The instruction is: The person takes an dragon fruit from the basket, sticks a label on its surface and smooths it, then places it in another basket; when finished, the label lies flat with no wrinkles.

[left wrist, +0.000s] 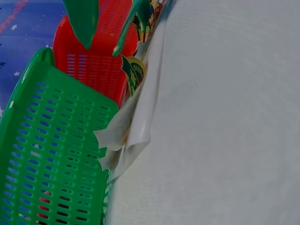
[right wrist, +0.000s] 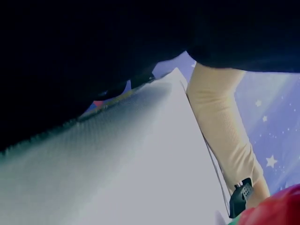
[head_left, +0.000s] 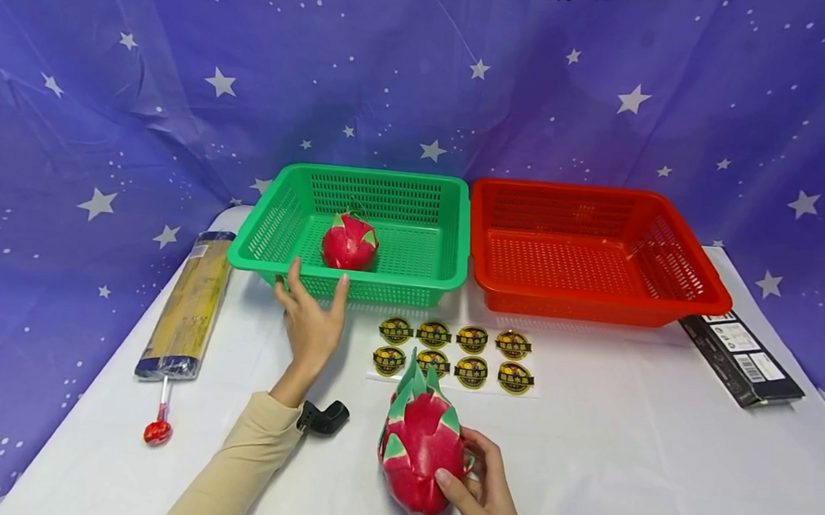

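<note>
My right hand (head_left: 491,493) grips a red dragon fruit (head_left: 425,447), thumb on its front and fingers at its right side. Green leaf tips on the fruit point toward the baskets; part of it fills the lower right corner in the right wrist view. Against the front of the green basket (head_left: 348,275) my left hand (head_left: 312,326) is raised with fingers spread, fingertips right at the rim and nothing in its grasp. A second dragon fruit (head_left: 350,242) lies inside that basket.
Beside the green basket stands a red basket (head_left: 603,300). A sheet of several round stickers (head_left: 472,367) lies in front of both. At left are a yellow flat package (head_left: 187,307) and a red lollipop (head_left: 157,432); a black box (head_left: 742,362) sits at right.
</note>
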`<state>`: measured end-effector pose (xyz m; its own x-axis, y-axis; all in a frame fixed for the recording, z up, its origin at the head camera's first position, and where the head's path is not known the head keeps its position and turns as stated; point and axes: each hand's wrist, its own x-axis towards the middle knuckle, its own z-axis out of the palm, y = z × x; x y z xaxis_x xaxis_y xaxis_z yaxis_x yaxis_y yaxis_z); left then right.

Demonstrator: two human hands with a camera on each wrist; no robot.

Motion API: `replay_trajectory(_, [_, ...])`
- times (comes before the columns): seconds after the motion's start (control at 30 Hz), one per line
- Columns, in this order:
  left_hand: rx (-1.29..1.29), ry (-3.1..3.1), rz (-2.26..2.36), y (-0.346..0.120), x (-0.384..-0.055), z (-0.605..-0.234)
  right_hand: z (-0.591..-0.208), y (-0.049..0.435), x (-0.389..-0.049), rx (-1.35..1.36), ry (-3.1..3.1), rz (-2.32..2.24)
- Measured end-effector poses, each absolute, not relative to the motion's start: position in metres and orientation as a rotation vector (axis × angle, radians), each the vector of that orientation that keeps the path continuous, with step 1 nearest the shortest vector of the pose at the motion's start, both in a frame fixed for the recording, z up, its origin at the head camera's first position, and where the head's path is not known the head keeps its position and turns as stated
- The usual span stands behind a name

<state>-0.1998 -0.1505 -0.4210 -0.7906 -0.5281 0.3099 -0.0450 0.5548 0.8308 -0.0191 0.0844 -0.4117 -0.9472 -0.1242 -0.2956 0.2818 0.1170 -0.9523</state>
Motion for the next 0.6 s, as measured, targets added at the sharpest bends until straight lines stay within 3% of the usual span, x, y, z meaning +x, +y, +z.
replay_trajectory(0.37, [0.445, -2.305, -1.200, -0.144, -0.191, -0.413, -0.403, 0.094, -0.022, 0.164, 2.142, -1.910])
replay_trajectory(0.6, [0.273, -2.183, -1.251, -0.134, -0.183, -0.412, -0.396, 0.104, -0.036, 0.140, 2.227, -1.931])
